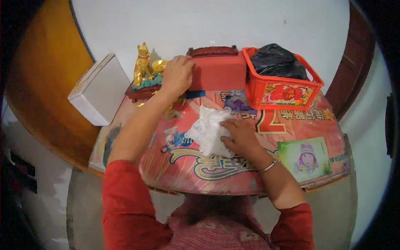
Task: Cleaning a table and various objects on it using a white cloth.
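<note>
On the table lies a crumpled white cloth or soft wrap (210, 132), and my right hand (242, 137) rests its fingertips on the right side of it. My left hand (179, 73) reaches to the back of the table, at the left edge of a red box (218, 73). Its fingers are partly turned away, so I cannot tell whether they grip anything. Just left of that hand a golden dog figurine (142, 65) sits on a dark red stand (142, 92). A carved dark red piece (212, 51) shows behind the top of the red box.
A red plastic basket (286, 93) with a black plastic bag (276, 62) stands at the back right. A white box (101, 90) leans at the back left. The table (215, 184) has a printed red cover and a picture of a child (304, 159); a wall rises behind.
</note>
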`<state>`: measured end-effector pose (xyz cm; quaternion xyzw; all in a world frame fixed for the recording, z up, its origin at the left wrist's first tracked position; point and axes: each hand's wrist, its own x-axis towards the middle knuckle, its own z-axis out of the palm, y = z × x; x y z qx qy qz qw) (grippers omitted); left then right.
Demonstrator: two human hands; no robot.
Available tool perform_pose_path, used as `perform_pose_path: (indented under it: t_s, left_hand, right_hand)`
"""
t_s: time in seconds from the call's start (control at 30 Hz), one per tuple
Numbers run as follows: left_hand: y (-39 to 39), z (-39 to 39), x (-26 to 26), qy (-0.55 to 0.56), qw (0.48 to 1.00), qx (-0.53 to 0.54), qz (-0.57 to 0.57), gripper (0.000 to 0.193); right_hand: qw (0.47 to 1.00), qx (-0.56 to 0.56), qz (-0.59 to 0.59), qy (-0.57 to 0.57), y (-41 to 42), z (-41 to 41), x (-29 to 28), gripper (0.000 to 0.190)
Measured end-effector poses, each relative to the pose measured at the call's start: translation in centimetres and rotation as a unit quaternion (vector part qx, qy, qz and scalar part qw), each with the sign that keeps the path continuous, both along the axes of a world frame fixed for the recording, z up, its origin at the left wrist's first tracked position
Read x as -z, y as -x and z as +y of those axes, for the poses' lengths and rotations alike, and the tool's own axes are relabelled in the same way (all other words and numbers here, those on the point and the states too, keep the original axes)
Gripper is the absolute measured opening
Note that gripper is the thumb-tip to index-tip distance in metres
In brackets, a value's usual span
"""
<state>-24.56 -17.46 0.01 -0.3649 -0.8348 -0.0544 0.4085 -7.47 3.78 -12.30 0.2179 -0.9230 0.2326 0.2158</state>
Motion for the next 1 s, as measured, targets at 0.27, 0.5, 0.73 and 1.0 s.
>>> perform_pose_path:
  t_s: [0.27,0.5,0.73,1.0]
  left_hand:
    - [8.4,7.2,1.9,0.003,0.993,-0.118,0.0,0.038]
    - [5.1,6.7,-0.3,0.014,0.989,-0.135,-0.061,0.023]
    - [-9.3,2.1,1.8,-0.369,0.784,0.148,-0.477,0.023]
    - [-12.9,1.0,9.3,-0.614,0.444,0.338,-0.559,0.032]
  right_hand:
    - [0.998,-0.036,0.028,0.032,0.9,0.2,1.3,0.047]
    - [0.999,0.021,0.028,0.03,1.2,1.1,0.3,0.027]
    - [0.98,0.129,0.033,0.146,2.9,3.7,1.5,0.027]
    - [0.924,0.12,0.088,0.351,0.2,2.5,-3.0,0.032]
